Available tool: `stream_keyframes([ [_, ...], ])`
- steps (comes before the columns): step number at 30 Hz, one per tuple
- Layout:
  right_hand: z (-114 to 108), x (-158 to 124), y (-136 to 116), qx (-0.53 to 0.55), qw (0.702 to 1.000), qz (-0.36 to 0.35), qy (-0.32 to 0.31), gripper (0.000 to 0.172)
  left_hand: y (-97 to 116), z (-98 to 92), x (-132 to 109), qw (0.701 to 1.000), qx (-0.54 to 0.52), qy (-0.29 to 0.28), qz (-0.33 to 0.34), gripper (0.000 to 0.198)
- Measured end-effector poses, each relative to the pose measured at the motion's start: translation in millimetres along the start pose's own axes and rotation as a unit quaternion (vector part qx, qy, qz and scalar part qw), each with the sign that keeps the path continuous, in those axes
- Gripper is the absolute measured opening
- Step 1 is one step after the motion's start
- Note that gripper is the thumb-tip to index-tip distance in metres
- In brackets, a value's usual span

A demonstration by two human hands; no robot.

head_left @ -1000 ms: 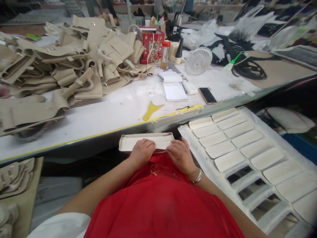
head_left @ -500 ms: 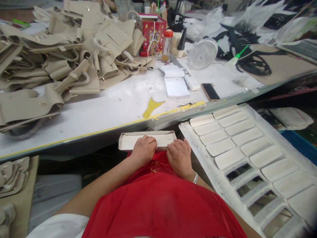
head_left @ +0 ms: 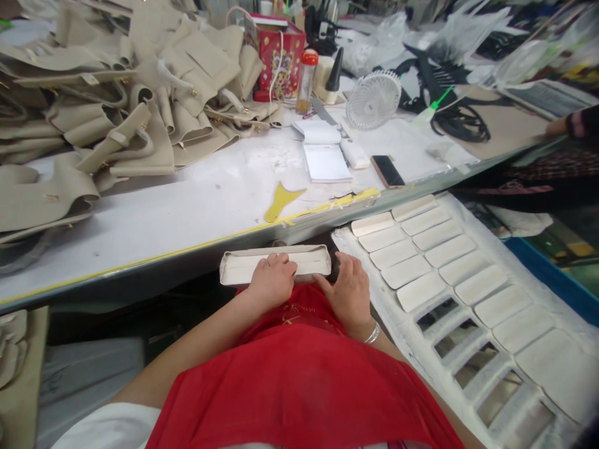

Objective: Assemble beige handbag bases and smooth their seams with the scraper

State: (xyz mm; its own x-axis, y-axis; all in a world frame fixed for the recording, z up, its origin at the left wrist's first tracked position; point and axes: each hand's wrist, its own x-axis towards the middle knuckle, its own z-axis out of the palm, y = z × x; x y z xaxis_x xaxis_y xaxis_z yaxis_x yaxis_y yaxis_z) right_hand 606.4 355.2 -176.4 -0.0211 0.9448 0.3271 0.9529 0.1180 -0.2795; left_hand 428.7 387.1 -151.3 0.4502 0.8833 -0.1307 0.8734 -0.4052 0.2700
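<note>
A long, shallow off-white piece (head_left: 234, 267) with raised, folded edges lies level in front of my red apron, just below the table edge. My left hand (head_left: 274, 277) is closed over its near edge, fingers curled into the hollow middle and thumb hidden. At the right end is my right hand (head_left: 350, 290), thumb spread away from the fingers. The thumb tip is at the near right corner, while the fingers stand past the end; whether they touch the piece I cannot tell.
A rack of off-white strips (head_left: 437, 252) slants at my right. Beige bag parts (head_left: 187, 81) pile up on the table's left. A yellow cutout (head_left: 282, 201), a notepad (head_left: 327, 162), a phone (head_left: 387, 171) and a small fan (head_left: 373, 100) lie further right. Another person's hand (head_left: 556, 128) shows at far right.
My right hand has loosened from the piece's right end, its thumb and fingers spreading apart. My left hand keeps its hold. Another person's hand and sleeve have appeared at the far right.
</note>
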Motion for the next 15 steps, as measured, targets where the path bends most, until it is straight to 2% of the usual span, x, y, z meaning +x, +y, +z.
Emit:
stream_keyframes([
  [3, -4, 1, 1, -0.036, 0.998, 0.016, -0.053, 0.033, -3, 1.5, 1, 1.0, -0.007, -0.006, 0.0, 0.021],
  [5, -5, 1, -1, -0.043, 0.993, 0.025, -0.104, 0.037, -5, 2.6, 1, 1.0, -0.009, -0.01, 0.002, 0.02],
  [7, -4, 2, -6, 0.013, 0.983, 0.066, -0.171, 0.043, -7, 3.1, 1, 1.0, -0.012, -0.015, 0.006, 0.019],
  [8, -2, 3, -8, 0.075, 0.968, 0.104, -0.216, 0.046, -8, 3.0, 1, 1.0, -0.014, -0.016, 0.008, 0.018],
  [9, 0, 3, -11, 0.152, 0.94, 0.155, -0.262, 0.047, -9, 2.7, 1, 1.0, -0.015, -0.015, 0.008, 0.018],
  [11, 5, 2, -16, 0.314, 0.846, 0.279, -0.328, 0.046, -9, 1.7, 1, 1.0, -0.016, -0.014, 0.01, 0.019],
  [13, 10, 1, -20, 0.443, 0.734, 0.388, -0.338, 0.041, -9, 0.2, 3, 1.0, -0.014, -0.017, 0.013, 0.019],
  [15, 12, 0, -24, 0.525, 0.648, 0.446, -0.323, 0.033, -8, -1.4, 5, 1.0, -0.012, -0.023, 0.017, 0.019],
])
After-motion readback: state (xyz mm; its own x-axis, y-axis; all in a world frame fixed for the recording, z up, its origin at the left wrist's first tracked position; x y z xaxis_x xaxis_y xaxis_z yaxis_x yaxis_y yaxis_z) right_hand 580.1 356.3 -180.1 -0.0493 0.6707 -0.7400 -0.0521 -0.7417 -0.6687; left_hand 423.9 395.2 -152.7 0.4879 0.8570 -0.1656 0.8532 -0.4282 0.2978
